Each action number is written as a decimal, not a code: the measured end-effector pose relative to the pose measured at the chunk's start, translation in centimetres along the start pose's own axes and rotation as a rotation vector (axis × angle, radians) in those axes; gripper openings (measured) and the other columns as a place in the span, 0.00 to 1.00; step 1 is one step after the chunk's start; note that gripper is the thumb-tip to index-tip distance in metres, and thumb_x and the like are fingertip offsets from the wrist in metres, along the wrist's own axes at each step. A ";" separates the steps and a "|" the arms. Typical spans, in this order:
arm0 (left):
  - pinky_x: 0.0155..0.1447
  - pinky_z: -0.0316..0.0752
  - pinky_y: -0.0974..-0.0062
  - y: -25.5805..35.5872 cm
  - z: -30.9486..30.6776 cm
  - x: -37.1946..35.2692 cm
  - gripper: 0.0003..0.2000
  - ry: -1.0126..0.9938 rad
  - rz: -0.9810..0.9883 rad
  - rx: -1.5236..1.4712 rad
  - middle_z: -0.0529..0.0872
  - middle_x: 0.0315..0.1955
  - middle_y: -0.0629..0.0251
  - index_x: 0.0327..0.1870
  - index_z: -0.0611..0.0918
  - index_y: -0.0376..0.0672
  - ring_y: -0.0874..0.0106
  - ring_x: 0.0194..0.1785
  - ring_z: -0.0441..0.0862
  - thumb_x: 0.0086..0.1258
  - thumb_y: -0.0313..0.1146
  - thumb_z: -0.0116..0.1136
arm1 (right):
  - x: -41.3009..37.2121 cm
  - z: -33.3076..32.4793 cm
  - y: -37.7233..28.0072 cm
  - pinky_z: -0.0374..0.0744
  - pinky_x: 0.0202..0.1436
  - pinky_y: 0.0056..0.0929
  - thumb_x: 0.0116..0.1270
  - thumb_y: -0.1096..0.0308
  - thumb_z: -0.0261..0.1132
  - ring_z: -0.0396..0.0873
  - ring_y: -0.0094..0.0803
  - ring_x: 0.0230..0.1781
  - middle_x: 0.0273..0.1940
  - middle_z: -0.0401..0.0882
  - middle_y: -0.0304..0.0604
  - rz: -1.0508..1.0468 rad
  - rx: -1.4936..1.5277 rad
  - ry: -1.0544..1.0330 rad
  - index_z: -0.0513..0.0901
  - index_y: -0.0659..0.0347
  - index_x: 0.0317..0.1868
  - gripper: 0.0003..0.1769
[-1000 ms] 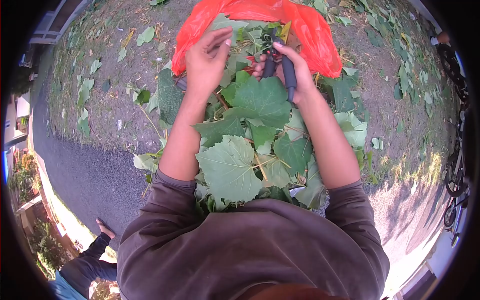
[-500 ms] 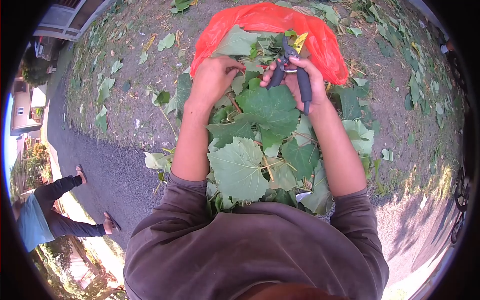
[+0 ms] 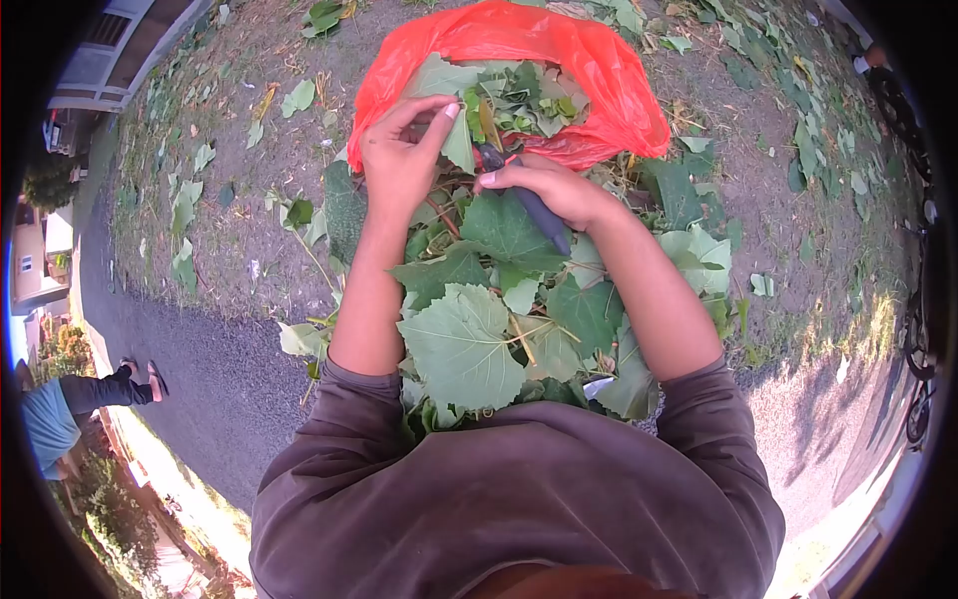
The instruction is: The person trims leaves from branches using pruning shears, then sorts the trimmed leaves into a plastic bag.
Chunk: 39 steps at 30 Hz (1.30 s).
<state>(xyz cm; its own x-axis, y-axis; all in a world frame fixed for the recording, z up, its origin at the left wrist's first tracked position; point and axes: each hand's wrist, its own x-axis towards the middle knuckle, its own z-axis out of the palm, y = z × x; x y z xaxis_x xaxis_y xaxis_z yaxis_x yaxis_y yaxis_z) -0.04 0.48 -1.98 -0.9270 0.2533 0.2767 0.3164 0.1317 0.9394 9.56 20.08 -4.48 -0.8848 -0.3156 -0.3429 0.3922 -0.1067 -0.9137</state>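
My right hand (image 3: 561, 190) is closed around a pair of pruning shears (image 3: 543, 218) with dark grips. The yellowish blade points up and left, close to a green leaf (image 3: 458, 147). My left hand (image 3: 407, 150) pinches that leaf between thumb and fingers at the bag's near left side. An orange-red plastic bag (image 3: 504, 30) lies with its mouth toward me, and cut green leaves (image 3: 534, 100) fill its opening. Below both hands, a heap of large lobed leaves (image 3: 464, 344) with stems spreads up to my shirt. The shears' blade tips are partly hidden.
Scattered leaves (image 3: 185, 205) lie on the bare soil around the bag. Grey asphalt (image 3: 190, 349) runs along the left, where another person (image 3: 90, 394) in sandals stands. Bicycle wheels (image 3: 916, 344) show at the far right edge.
My right hand has turned the shears over and brought them left to the leaf. My left hand has risen with the leaf pinched. The person at left has moved toward the left edge.
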 end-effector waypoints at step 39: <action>0.54 0.82 0.80 -1.7 -0.2 0.2 0.22 -0.196 -0.133 -0.370 0.93 0.44 0.57 0.67 0.81 0.33 0.76 0.47 0.90 0.73 0.18 0.69 | 0.2 0.0 -0.1 0.74 0.53 0.30 0.73 0.38 0.69 0.79 0.27 0.46 0.44 0.83 0.36 -0.094 -0.103 0.046 0.86 0.65 0.51 0.33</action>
<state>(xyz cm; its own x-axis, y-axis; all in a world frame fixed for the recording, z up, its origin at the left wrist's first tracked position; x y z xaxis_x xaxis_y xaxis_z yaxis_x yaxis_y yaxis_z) -0.77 0.12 -3.53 -0.8877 0.4391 0.1383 0.0703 -0.1675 0.9834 9.35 20.03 -4.48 -0.9279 -0.2653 -0.2618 0.2809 -0.0359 -0.9591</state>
